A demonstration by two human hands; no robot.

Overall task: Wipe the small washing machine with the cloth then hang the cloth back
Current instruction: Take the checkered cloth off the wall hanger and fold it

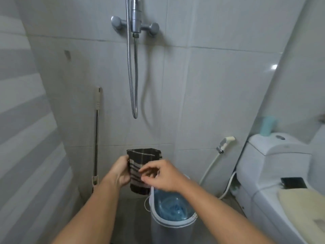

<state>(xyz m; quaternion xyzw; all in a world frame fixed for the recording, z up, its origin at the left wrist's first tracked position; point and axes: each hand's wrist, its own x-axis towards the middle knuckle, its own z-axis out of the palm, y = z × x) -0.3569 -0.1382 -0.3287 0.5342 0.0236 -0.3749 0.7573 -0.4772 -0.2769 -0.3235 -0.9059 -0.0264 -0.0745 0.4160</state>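
A dark cloth with pale stripes (142, 162) hangs folded in front of me, above the floor. My left hand (119, 170) grips its left edge. My right hand (162, 175) pinches the cloth's right side with fingertips. Just below and to the right stands the small washing machine (173, 226), a white round tub with a translucent blue lid, its top rim partly hidden by my right hand.
A chrome shower mixer (135, 24) and its hose (134, 95) hang on the tiled wall ahead. A mop handle (96, 138) leans at the left. A white toilet (274, 173) with a bidet sprayer (226, 142) stands at the right.
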